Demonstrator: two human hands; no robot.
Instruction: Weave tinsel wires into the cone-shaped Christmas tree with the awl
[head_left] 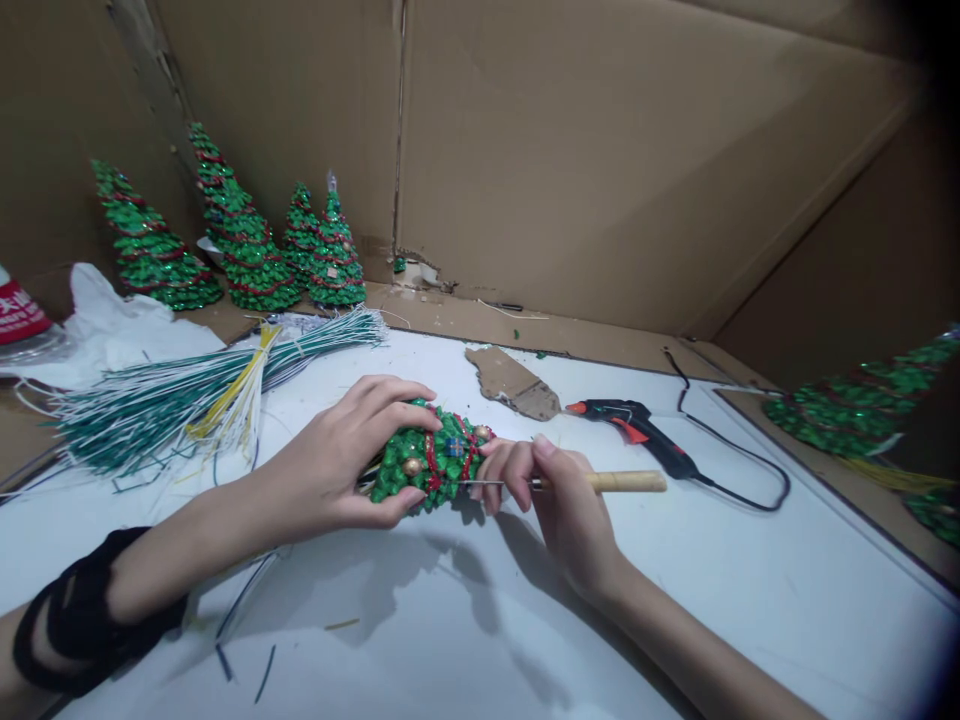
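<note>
A small green tinsel Christmas tree [431,462] with red garland and little ornaments lies on its side above the white table top [450,620]. My left hand [341,460] is wrapped round its wide base end. My right hand [536,490] is closed on a tool with a thin metal shaft and a wooden handle [626,482]; the metal end points into the tip of the tree. A black band sits on my left forearm.
Several finished green trees [247,245] stand at the back left against cardboard walls. A bundle of green and white wires [187,395] lies left. A black glue gun [637,430] with its cord, a cardboard scrap [514,382] and another tree [862,405] lie right.
</note>
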